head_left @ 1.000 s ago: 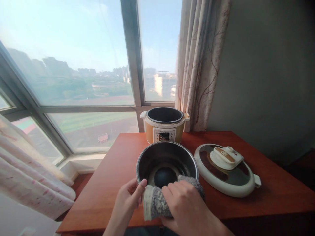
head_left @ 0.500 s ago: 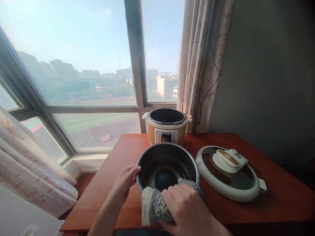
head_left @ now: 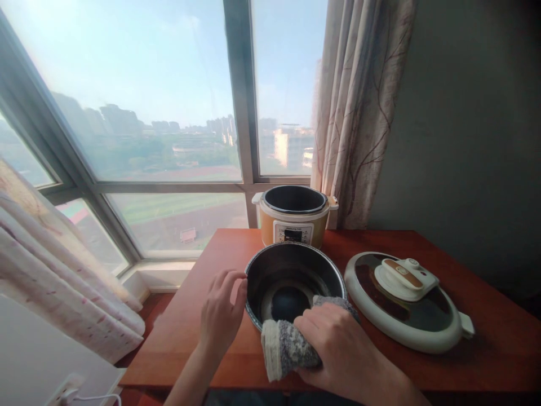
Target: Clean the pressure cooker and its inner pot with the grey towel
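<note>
A dark inner pot [head_left: 296, 256] with a pale ring around its bottom stands on the table in front of me. My right hand [head_left: 340, 341] is closed around a grey towel [head_left: 291, 347] with a cream end. That towel lies folded over the pot's near right rim, pressed there by the hand. At the left rim is my left hand [head_left: 222, 313], its fingers loosely spread. Its thumb and index tip are at the rim; whether they touch it I cannot tell. The towel and right hand hide the near side of the pot.
Behind the pot stands a pressure cooker body [head_left: 267, 225] with side handles and a front panel. Its round lid [head_left: 452, 332] lies on the reddish wooden table [head_left: 194, 293] to the right. Windows and curtains [head_left: 363, 113] rise behind. A plugged-in white cord [head_left: 97, 396] is at lower left.
My left hand has loosened from the left rim, its fingers lifting and spreading. My right hand keeps the towel on the near rim. The view has shifted slightly.
</note>
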Available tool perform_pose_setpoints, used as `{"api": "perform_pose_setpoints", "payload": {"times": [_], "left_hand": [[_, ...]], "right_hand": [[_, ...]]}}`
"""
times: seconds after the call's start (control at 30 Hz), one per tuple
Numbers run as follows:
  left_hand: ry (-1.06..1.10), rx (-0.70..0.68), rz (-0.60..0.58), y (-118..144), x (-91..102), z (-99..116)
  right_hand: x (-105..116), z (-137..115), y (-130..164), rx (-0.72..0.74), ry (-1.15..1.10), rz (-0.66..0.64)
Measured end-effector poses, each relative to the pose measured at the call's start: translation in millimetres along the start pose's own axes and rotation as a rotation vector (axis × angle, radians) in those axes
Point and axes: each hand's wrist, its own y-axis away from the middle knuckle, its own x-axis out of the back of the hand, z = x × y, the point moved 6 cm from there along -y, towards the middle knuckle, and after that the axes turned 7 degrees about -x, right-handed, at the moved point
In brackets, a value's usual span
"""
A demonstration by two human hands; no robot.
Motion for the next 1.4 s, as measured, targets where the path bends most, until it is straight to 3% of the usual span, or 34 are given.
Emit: {"api": "perform_pose_setpoints", "payload": {"times": [0.1,0.2,0.27,0.4,0.53,0.67,0.77,0.97,1.2,1.4], "left_hand": [[-0.01,-0.46,-0.162,23,-2.8,42],[-0.032,-0.605,-0.213,35,-7.0,58],[-0.064,-0.617,-0.19,33,-7.7,59],[-0.048,-0.672,-0.282,19,-9.1,47],[0.101,-0.667,-0.376,-3,-8.6,17],[0.155,-0.601,-0.366,-24,-18.3,-14],[0.157,-0.565,-0.339,-29,-26.4,-21],[-0.048,-0.652,-0.226,-6,-19.4,6],[-0.045,-0.682,-0.174,35,-11.9,57],[-0.084,-0.641,-0.163,30,-13.6,63]], "right_hand": [[2,-1,-1,0.001,0.002,0.01],[3,0,0,0.009,-0.003,0.016],[3,1,1,0.022,-0.003,0.012],[5,5,2,0.052,-0.003,-0.024],[12,8,6,0.089,-0.002,-0.08],[16,9,7,0.112,-0.015,-0.111],[14,10,6,0.105,-0.006,-0.095],[7,13,4,0.073,0.054,-0.046],[3,1,-5,-0.047,0.067,0.036],[-7,-5,-3,-0.086,0.075,0.105]]}}
